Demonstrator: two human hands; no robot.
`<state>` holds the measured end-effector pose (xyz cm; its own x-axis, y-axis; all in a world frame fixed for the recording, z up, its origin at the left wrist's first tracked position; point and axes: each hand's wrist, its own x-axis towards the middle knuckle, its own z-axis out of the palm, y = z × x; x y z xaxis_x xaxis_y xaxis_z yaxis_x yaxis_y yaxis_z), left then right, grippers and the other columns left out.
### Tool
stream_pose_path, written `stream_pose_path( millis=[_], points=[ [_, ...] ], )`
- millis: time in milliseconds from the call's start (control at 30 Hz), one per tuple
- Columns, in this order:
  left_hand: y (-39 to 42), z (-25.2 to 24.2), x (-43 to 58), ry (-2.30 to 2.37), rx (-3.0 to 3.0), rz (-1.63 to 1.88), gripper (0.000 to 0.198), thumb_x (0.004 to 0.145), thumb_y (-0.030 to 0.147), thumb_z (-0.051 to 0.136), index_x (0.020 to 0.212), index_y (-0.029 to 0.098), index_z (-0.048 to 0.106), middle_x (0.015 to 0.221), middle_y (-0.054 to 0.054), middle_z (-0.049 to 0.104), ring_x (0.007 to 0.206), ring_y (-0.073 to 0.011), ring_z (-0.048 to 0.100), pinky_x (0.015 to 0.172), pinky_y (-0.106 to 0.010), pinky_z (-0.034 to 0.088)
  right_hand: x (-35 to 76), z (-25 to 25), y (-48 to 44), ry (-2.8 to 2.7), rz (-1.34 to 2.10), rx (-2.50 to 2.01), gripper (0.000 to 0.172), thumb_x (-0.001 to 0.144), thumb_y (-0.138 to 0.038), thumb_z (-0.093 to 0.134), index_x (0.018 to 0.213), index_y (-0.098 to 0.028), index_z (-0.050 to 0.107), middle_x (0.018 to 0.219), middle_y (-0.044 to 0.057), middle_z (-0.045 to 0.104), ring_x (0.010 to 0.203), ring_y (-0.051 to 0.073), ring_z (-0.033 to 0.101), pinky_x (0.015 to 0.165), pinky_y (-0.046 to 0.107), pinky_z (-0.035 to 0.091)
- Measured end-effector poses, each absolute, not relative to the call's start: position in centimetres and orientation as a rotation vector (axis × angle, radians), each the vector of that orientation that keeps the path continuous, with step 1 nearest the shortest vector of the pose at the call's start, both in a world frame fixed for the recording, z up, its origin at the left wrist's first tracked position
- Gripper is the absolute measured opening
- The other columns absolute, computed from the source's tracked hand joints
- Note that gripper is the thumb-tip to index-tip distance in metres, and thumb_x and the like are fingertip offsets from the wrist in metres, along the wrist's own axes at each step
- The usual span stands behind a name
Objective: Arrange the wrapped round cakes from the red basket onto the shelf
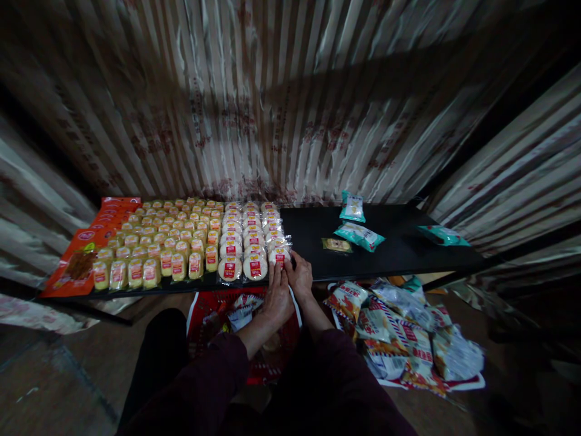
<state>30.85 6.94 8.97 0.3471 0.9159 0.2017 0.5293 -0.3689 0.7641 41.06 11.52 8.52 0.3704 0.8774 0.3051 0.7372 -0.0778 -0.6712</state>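
Note:
Both my hands meet at the front edge of a black shelf (408,254). My left hand (278,297) and my right hand (299,277) press close together on a round wrapped cake with a red label (280,255), the nearest one in the right-hand row. Rows of the same round cakes (247,233) run back from it. Left of those stand rows of smaller yellow wrapped cakes (167,239). The fingertips are bunched on the packet; how tightly they grip it is hard to make out in the dim light.
Orange packets (91,242) lie at the shelf's left end. Teal packets (358,235) and a small flat packet (336,244) lie on the right half. A red basket of snacks (218,321) sits below, and a pile of packets (408,339) covers the floor at right. Patterned wrapping hangs behind.

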Motion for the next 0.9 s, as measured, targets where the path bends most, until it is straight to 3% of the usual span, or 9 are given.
stream_pose_path(
  millis=[467, 900],
  points=[
    [6.6, 9.1, 30.5, 1.305, 2.227, 0.656, 0.074, 0.067, 0.003, 0.04, 0.139, -0.005, 0.03, 0.152, -0.02, 0.017, 0.141, -0.0262, -0.008, 0.118, -0.046, 0.016, 41.3, 8.3, 11.1, -1.462, 0.202, -1.874, 0.05, 0.086, -0.04, 0.042, 0.121, -0.008, 0.058, 0.116, 0.015, 0.064, 0.109, 0.026, 0.053, 0.097, 0.038, 0.038],
    [6.2, 9.5, 30.3, 1.273, 2.254, 0.651, 0.071, 0.067, 0.0, 0.041, 0.137, -0.005, 0.034, 0.152, -0.021, 0.018, 0.141, -0.027, -0.01, 0.118, -0.048, 0.014, 41.6, 7.8, 10.4, -1.369, 0.22, -1.818, 0.054, 0.084, -0.046, 0.045, 0.119, -0.008, 0.059, 0.116, 0.018, 0.063, 0.109, 0.027, 0.052, 0.095, 0.041, 0.041]
  ],
)
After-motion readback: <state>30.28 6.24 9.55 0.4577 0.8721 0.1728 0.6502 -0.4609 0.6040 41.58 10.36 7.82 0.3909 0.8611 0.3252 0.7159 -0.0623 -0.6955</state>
